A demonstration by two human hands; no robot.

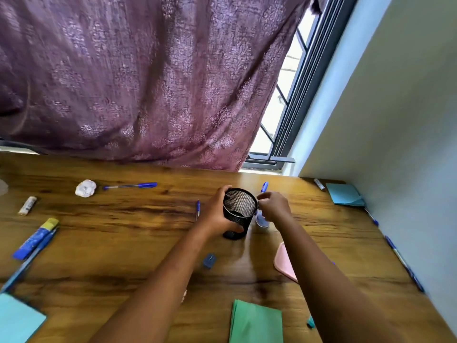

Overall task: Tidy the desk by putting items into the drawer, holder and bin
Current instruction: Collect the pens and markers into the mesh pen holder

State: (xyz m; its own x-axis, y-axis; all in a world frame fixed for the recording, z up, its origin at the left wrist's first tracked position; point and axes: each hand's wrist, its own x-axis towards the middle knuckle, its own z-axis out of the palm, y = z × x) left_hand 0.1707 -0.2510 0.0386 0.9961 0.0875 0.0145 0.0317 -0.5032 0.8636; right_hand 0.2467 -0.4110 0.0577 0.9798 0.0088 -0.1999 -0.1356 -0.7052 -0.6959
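Now the left hand grips the black mesh holder, which stands upright mid-worktop. The right hand, touching the rim, pinches a blue pen held nearly upright. The holder's mouth lies just left of it.

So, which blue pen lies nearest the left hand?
The blue pen just left of the left hand gripping the black mesh holder; others lie farther.

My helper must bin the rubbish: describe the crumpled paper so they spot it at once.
Look at the wooden desk below the purple curtain. Toward its far left lies the crumpled paper, left of a blue pen. Its neighbours are slim sticks; it is a white, rounded lump.
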